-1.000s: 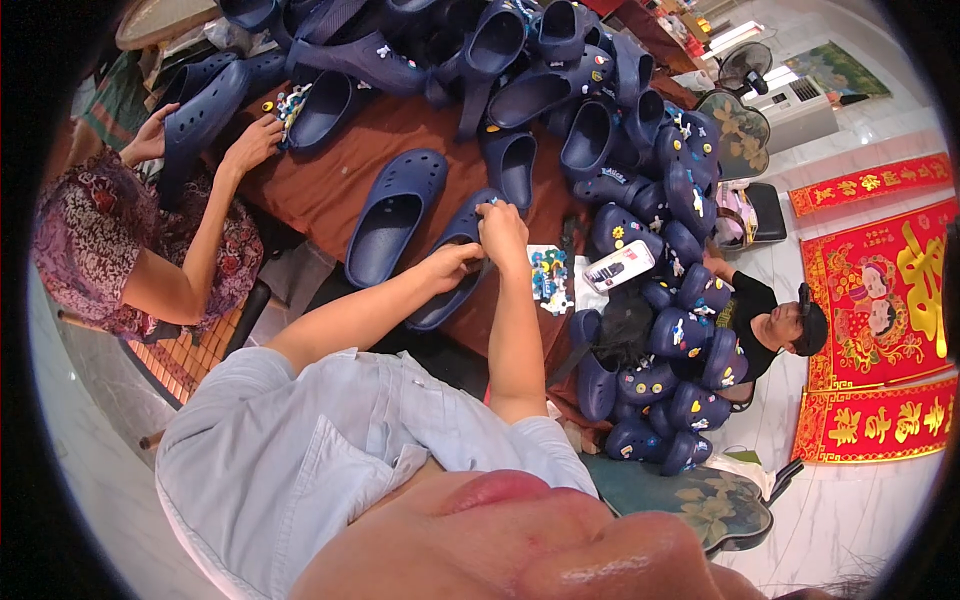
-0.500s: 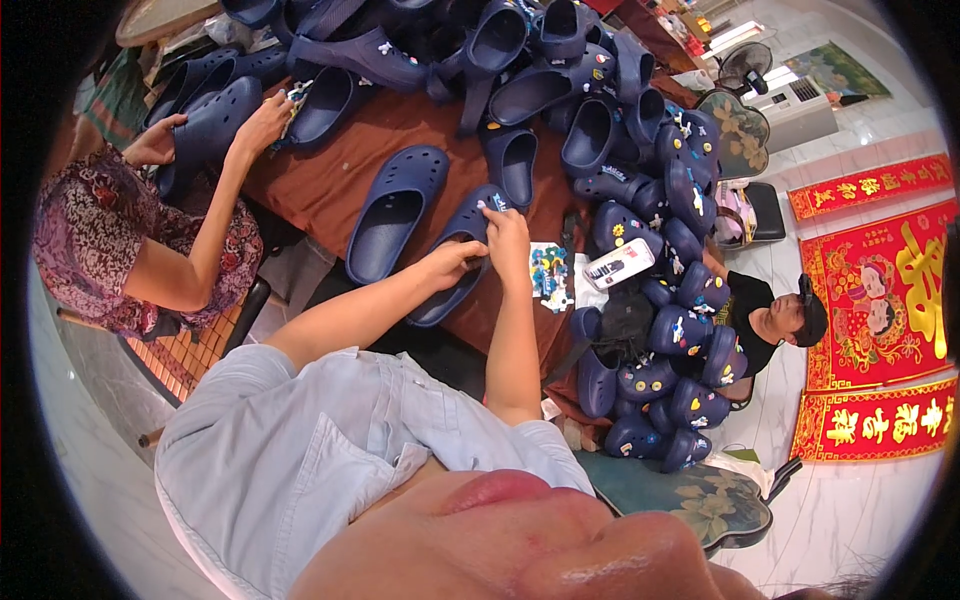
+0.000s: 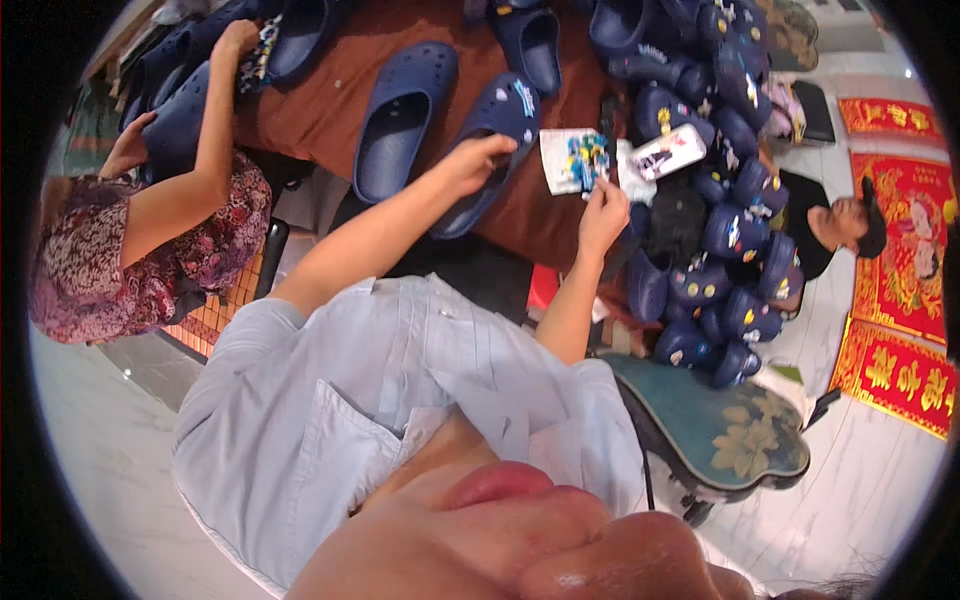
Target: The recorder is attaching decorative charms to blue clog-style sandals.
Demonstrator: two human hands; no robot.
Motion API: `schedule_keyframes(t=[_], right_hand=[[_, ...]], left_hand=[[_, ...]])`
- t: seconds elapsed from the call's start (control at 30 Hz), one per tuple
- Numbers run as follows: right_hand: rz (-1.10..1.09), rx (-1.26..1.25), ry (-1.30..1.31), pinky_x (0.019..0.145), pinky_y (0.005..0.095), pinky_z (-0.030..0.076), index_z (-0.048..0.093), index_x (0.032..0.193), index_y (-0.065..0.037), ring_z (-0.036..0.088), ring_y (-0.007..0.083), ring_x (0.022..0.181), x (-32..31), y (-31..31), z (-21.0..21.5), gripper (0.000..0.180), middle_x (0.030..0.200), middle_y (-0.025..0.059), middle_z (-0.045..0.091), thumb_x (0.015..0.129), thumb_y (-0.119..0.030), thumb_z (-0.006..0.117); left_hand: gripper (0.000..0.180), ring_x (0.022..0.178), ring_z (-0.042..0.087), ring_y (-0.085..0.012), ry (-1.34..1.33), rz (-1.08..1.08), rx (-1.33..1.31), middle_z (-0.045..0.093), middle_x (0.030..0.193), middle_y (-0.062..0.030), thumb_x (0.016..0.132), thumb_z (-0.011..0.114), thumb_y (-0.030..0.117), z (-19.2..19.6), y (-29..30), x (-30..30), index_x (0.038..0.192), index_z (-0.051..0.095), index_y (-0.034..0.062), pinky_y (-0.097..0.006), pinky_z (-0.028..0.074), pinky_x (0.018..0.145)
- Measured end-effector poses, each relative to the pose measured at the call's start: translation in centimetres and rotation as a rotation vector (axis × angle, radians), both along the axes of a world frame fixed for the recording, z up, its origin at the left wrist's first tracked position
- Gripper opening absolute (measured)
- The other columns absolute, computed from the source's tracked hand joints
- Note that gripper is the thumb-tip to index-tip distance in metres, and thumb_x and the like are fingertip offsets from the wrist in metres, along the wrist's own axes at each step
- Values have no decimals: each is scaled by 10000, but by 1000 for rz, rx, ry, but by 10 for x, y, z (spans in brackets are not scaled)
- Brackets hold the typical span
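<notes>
On the brown cloth-covered table [image 3: 325, 125], left hand [image 3: 483, 163] and right hand [image 3: 605, 215] are busy at separate spots

In the head view, the left hand grasps the rim of a navy foam clog with a perforated toe [image 3: 515, 118]. The clog lies slantwise, toe pointing away, presumably kept steady by that grip; small white and blue charms [image 3: 524, 97] sit on its toe, facing up. The right hand is off the clog, fingers bunched at the near edge of a white sheet bearing blue and yellow pieces [image 3: 553, 160]. Whether they pinch a piece, I cannot tell. The sheet lies just right of the clog, which probably keeps its pieces within easy reach.

A plain-toed navy foam clog [image 3: 393, 140] lies beside the gripped one, perhaps as its pair. Beyond the sheet, a white-framed phone [image 3: 668, 152] rests near a heap of charm-studded navy clogs [image 3: 735, 232], seemingly stacked to spare table space.
</notes>
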State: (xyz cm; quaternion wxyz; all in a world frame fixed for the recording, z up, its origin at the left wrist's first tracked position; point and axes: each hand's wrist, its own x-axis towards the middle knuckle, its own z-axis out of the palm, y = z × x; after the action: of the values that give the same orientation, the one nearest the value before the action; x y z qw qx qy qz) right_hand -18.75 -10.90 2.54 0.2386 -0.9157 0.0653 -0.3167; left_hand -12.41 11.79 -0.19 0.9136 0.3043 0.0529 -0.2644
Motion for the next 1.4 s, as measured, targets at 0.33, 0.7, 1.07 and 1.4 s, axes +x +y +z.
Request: schedule_keyframes(t=[0.33, 0.7, 1.07, 1.4], right_hand=[[-72, 31, 33, 792, 424, 446, 700, 902, -30, 566, 338, 868, 1, -13, -10, 160, 881, 146, 643, 803, -39, 574], [-52, -362, 285, 846, 458, 430, 691, 921, -87, 543, 337, 966, 84, 20, -10, 211, 934, 121, 640, 723, -148, 729], [318, 882, 103, 691, 238, 452, 679, 838, 13, 588, 112, 744, 55, 47, -4, 135, 825, 23, 656, 717, 35, 734], [427, 1219, 244, 767, 212, 453, 696, 965, 17, 580, 94, 797, 35, 89, -10, 211, 889, 31, 665, 761, 68, 707]], left_hand=[[207, 810, 561, -111, 43, 17, -1, 614, 904, -12, 783, 684, 63, -6, 5, -2, 977, 612, 59, -254, 429, 717], [190, 703, 529, -71, 44, 83, 47, 581, 849, 13, 778, 689, 69, 14, 2, -7, 944, 594, 75, -185, 396, 585], [151, 640, 491, -72, -40, 127, 244, 578, 808, -12, 833, 648, 135, 16, 1, -14, 910, 595, 16, -236, 375, 572], [170, 578, 431, -56, -132, 141, 377, 501, 684, 25, 897, 592, 162, 26, 3, -22, 767, 577, 54, -231, 347, 551]])
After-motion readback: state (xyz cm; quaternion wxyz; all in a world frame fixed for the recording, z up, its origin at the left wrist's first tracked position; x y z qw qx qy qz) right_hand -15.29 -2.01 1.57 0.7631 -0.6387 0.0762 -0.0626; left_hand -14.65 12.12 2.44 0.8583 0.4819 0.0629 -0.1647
